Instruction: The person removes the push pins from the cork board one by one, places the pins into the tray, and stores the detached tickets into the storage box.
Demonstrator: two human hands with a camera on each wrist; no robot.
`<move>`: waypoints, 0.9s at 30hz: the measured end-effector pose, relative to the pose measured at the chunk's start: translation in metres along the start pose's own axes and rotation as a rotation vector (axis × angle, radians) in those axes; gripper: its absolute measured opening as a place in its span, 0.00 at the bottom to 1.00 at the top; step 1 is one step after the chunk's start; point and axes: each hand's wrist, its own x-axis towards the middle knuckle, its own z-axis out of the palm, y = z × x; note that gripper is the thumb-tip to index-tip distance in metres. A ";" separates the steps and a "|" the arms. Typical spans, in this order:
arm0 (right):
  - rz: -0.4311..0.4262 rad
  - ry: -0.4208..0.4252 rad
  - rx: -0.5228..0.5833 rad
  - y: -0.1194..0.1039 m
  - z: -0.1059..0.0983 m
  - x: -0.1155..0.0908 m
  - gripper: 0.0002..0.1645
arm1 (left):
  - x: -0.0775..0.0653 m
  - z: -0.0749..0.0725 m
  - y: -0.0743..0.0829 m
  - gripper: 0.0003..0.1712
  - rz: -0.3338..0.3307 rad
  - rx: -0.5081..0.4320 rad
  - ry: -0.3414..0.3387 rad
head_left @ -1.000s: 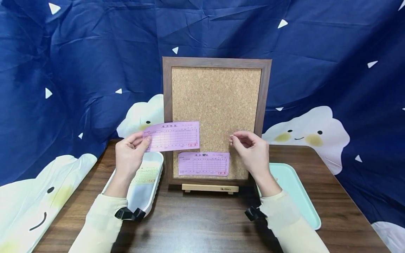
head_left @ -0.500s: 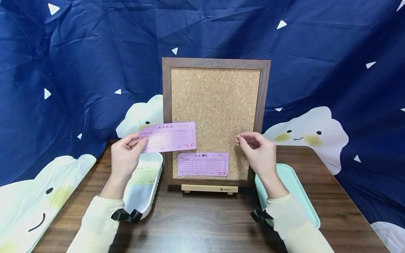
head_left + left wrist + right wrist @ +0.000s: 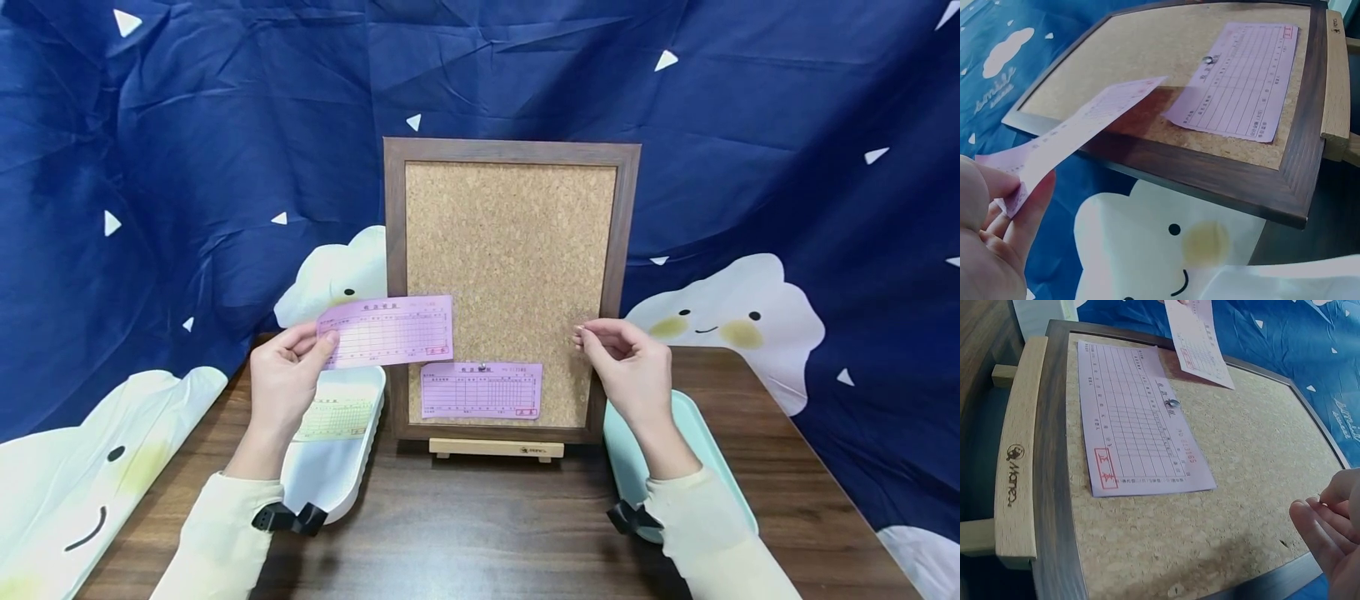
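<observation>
My left hand [image 3: 288,371] pinches the left end of a purple receipt slip [image 3: 386,331] between thumb and fingers. The slip tilts slightly upward to the right and overlaps the lower left of the corkboard [image 3: 510,242] in the head view. A second purple receipt slip [image 3: 480,392] hangs low on the cork, fixed at its top edge by a shiny push pin [image 3: 1172,404]. At the board's right side, my right hand [image 3: 630,367] holds thumb and index fingertips together on a tiny pin-like thing [image 3: 1320,500], mostly hidden by the fingers.
The brown-framed board stands on a wooden easel [image 3: 495,448]. A white tray [image 3: 322,483] with a yellow-green slip [image 3: 333,419] lies left, partly behind the left forearm. A mint tray [image 3: 697,421] lies right. A blue cloud-print cloth [image 3: 300,100] hangs behind the table [image 3: 450,533].
Both hands have drawn apart: the left hand moved left and slightly down with its slip, the right hand moved right and slightly down. The pinned slip stays in place.
</observation>
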 end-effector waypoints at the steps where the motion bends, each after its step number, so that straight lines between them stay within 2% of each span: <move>1: -0.003 0.002 -0.002 0.000 -0.001 0.000 0.04 | 0.000 -0.001 0.000 0.15 0.002 0.002 0.003; 8: -0.005 0.015 -0.016 0.001 -0.008 -0.001 0.03 | 0.001 -0.006 -0.001 0.16 0.007 0.019 0.017; 16: 0.007 0.013 0.038 0.003 -0.017 -0.003 0.04 | 0.000 -0.011 -0.002 0.15 -0.016 0.031 0.030; 27: 0.012 0.014 -0.018 0.001 -0.029 -0.005 0.04 | 0.000 -0.021 -0.003 0.15 -0.009 0.038 0.042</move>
